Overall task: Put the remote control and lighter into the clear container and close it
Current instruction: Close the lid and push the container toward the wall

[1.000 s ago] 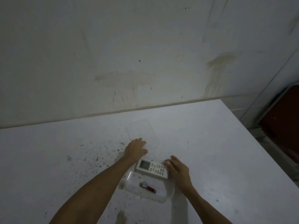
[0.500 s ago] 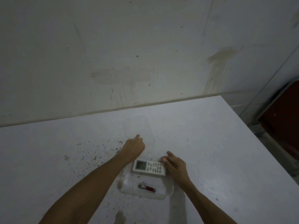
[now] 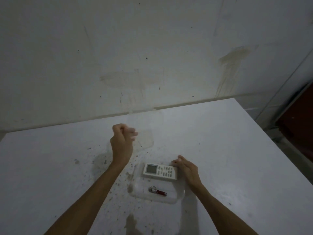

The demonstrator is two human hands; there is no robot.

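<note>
Lying across the far end of the clear container (image 3: 179,195), the remote control (image 3: 160,171) sits with its screen toward the left and its button end under the right hand (image 3: 187,168). That hand rests against the remote's right end with fingers loosely curved over it and not wrapped around it, much as it did half a second ago. Nearer the person than that hand, the lighter (image 3: 157,192) lies on the container's floor, metal cap to the left and red body to the right, apart from the remote. Neither item has shifted inside the container since the earlier frames.

What has changed is the left hand (image 3: 122,141). A second ago it lay flat on the table (image 3: 228,158) at the near edge of the lid (image 3: 146,139), just beyond the container's left corner. Now it is farther from the container, fingers curled and pinching the left edge of the clear lid, whose outline spreads to the right of the fingers. The fingertips are blurred, and whether the lid is off the table or just tilted I cannot tell. The container is not yet covered.

Dark specks and stains dot the table around the left wrist and forearm. Beyond the lid stands a stained pale wall (image 3: 135,56).
</note>
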